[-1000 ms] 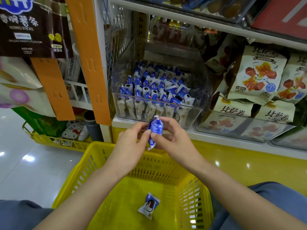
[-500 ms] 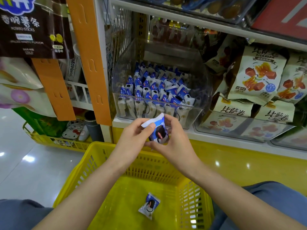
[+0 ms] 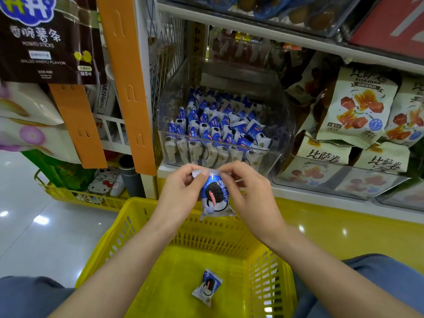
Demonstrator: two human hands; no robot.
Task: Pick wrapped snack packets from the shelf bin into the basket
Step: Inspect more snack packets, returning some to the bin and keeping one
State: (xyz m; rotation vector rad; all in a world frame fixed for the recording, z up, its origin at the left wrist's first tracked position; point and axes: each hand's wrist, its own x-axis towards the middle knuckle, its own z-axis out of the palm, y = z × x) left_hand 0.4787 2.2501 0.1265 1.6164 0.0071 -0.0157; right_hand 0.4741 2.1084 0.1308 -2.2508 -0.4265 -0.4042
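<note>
A blue-and-white snack packet [image 3: 215, 196] with a dark cookie picture hangs face-up over the far rim of the yellow basket [image 3: 142, 228]. My left hand [image 3: 181, 193] pinches its top left corner and my right hand [image 3: 247, 193] pinches its top right corner. A second packet of the same kind [image 3: 207, 286] lies on the basket floor. Behind my hands, a clear plastic shelf bin [image 3: 277, 134] holds several rows of these packets [image 3: 215, 129].
Larger cream snack bags [image 3: 358, 111] fill the bins to the right. An orange hanging strip [image 3: 128, 88] and a dark potato-stick bag [image 3: 46, 40] hang at left. A low yellow rack [image 3: 75, 196] stands on the shiny floor at left. My knees frame the basket.
The packet has turned from edge-on to flat, its cookie face now toward me, and both hands have shifted to pinch its top corners.
</note>
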